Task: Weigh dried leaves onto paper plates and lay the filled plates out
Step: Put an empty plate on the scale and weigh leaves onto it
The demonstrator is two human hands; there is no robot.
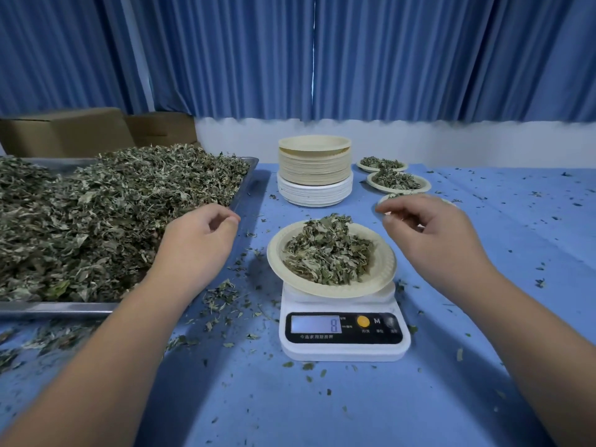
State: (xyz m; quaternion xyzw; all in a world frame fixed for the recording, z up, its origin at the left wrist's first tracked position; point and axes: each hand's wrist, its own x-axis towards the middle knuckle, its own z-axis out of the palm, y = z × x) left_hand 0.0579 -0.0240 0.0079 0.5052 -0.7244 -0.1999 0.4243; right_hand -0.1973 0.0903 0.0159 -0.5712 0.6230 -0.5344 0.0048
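Loose leaf crumbs lie scattered over the blue tablecloth (322, 411) at the bottom of the frame. Just above them, centre, stands the white scale (343, 348), and its display (316, 324) shows an 8. A paper plate (322, 290) sits on the scale, slightly overhanging the platform, with a heap of dried leaves (329, 250) in its well.

The hands hover on either side of the plate, apart from it. The left hand (196, 243) hangs over the near right corner of the tray with its fingers loosely curled, and I see nothing in it. The right hand (432, 233) has thumb and fingertips drawn together; whether a scrap is pinched there I cannot tell.

This looks like the trimming stage. It is best to keep both hands off the plate until the reading settles, then add or remove only a small pinch at a time. The plate should be lifted level by opposite rims so the heap does not slide.

At left, the metal tray (58, 309) holds the bulk leaves (96, 214). Beyond the scale stands a stack of empty plates (315, 171). To its right is a row of filled plates (399, 188), the nearest partly hidden by the right hand; the next one belongs at the near end of that row. Cardboard boxes (64, 130) and a blue curtain (354, 53) close the back.
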